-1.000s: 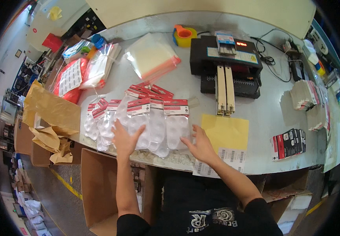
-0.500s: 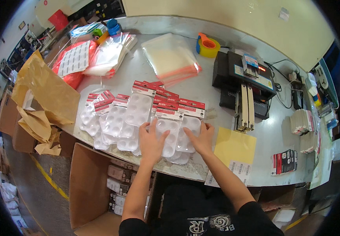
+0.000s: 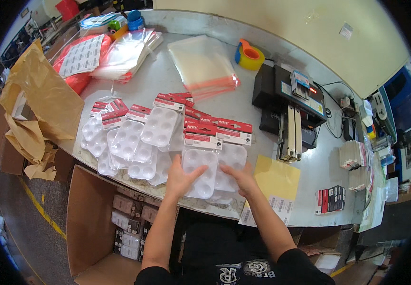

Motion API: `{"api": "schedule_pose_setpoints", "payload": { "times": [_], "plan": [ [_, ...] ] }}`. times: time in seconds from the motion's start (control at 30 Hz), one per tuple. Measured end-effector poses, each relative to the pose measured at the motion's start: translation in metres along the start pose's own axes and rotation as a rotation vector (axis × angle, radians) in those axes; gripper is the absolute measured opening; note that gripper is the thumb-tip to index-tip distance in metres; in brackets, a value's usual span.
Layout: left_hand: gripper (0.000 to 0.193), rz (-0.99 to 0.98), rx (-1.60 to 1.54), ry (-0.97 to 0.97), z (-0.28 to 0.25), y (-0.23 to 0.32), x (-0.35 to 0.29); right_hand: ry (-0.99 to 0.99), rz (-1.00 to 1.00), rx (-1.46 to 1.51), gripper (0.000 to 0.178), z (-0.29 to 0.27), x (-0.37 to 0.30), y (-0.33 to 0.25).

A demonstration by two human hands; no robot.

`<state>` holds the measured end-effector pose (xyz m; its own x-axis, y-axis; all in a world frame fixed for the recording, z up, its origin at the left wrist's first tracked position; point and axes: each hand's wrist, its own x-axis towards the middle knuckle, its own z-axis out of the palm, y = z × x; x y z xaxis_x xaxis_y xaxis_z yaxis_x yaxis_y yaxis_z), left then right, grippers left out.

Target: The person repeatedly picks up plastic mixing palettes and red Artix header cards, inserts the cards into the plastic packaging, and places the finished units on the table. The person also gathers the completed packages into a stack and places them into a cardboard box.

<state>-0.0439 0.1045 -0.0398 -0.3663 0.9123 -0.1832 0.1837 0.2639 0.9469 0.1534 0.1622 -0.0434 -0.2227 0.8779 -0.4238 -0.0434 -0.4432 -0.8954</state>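
Several white plastic paint palettes with round wells, each in a clear bag with a red and white header card, lie in overlapping stacks on the table. My left hand (image 3: 182,176) grips the left edge of the front palette stack (image 3: 200,164), thumb on top and fingers down its side. My right hand (image 3: 241,178) closes on the right side of the overlapping palette stack (image 3: 232,156), its thumb also on top. The fingertips of both hands are partly hidden. Left of my hands lies a looser pile of the same palettes (image 3: 132,137).
Clear bags (image 3: 200,61) and a tape dispenser (image 3: 249,56) lie at the back. A black machine (image 3: 291,95) stands right, beyond a yellow sheet (image 3: 276,178). A brown paper bag (image 3: 44,90) is left; an open carton (image 3: 89,213) with packs stands below the table edge.
Both hands have drawn the front palettes slightly nearer to me. My fingers have moved from spread over the palettes' sides to a firmer grip around them. The view has shifted a little.
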Motion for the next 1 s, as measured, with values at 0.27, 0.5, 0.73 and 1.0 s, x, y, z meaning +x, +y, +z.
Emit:
{"api": "schedule_pose_setpoints", "payload": {
  "times": [0.27, 0.5, 0.73, 1.0],
  "plan": [
    [0.061, -0.064, -0.046, 0.196, 0.006, 0.002, -0.016, 0.018, -0.176, 0.106, 0.058, -0.026, -0.045, -0.076],
    [0.053, 0.06, -0.79, -0.095, 0.046, -0.016, -0.034, -0.077, -0.135, -0.086, 0.078, -0.014, -0.029, -0.04],
    [0.109, 0.13, -0.545, -0.433, 0.029, 0.024, -0.038, -0.251, -0.241, 0.029, 0.105, -0.024, -0.036, -0.027],
    [0.144, 0.755, -0.247, -0.301, 0.029, 0.049, 0.002, -0.395, -0.794, -0.133, 0.14, -0.034, -0.007, -0.042]
  ]
}}
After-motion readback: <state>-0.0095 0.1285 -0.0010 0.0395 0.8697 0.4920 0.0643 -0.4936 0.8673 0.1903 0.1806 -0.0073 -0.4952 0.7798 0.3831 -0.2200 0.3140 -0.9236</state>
